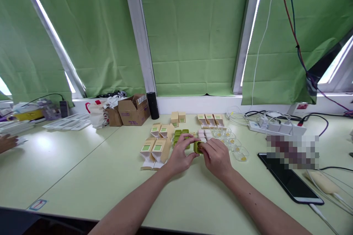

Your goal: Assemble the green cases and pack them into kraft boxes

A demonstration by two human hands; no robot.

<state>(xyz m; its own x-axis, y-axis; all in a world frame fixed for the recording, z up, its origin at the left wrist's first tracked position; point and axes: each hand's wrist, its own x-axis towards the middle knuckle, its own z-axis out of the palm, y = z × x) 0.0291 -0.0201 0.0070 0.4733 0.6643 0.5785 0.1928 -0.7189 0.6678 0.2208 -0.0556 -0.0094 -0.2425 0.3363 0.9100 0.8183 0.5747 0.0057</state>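
Note:
My left hand grips a small olive-green square container between thumb and fingers, tipped on its side above the table. At its open side, my right hand has its fingertips closed and partly inside; what they pinch, if anything, is hidden. Behind my left hand lie several more green containers. Small white-pink pieces sit just beyond both hands. To the right spread several clear plastic cups with yellow bits. Opened tan cartons with green labels stand to the left of my left hand.
More tan cartons and two small boxes stand farther back. A brown cardboard box and a black cylinder are at the back left. On the right lie a tablet and a power strip. Another person's hand shows far left.

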